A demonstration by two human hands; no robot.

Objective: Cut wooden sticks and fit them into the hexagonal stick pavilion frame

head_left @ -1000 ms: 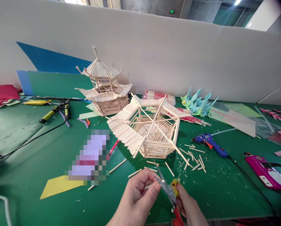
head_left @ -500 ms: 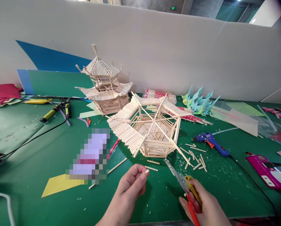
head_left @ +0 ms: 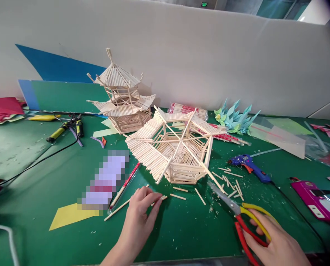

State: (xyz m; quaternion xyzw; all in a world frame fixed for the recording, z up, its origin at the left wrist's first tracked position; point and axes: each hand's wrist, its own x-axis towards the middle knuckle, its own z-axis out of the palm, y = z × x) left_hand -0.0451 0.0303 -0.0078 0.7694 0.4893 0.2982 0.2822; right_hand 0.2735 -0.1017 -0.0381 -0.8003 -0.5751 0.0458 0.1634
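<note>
My left hand point(head_left: 140, 218) is low in the middle of the view, its thumb and fingers pinched on a short wooden stick point(head_left: 162, 198) near the green tabletop. My right hand point(head_left: 275, 236), at the lower right, grips scissors point(head_left: 233, 207) with red and yellow handles; their blades point up and left, toward loose cut sticks point(head_left: 200, 196). Beyond both hands stands a six-sided stick model point(head_left: 181, 155), with roof slats on several sides and bare beams across its top. A longer stick point(head_left: 117, 210) lies left of my left hand.
A finished-looking stick pagoda point(head_left: 123, 99) stands behind. At right are a blue glue gun point(head_left: 250, 168) with its cord and a magenta power strip point(head_left: 314, 199). Blue-green folded paper point(head_left: 235, 118), pliers point(head_left: 57, 133) and yellow paper point(head_left: 68, 216) lie around. A pale wall point(head_left: 209, 55) closes the back.
My left hand has moved left and down toward the table with its stick. My right hand has shifted right with the scissors, whose handles are now spread. Another cut stick shows below the model.
</note>
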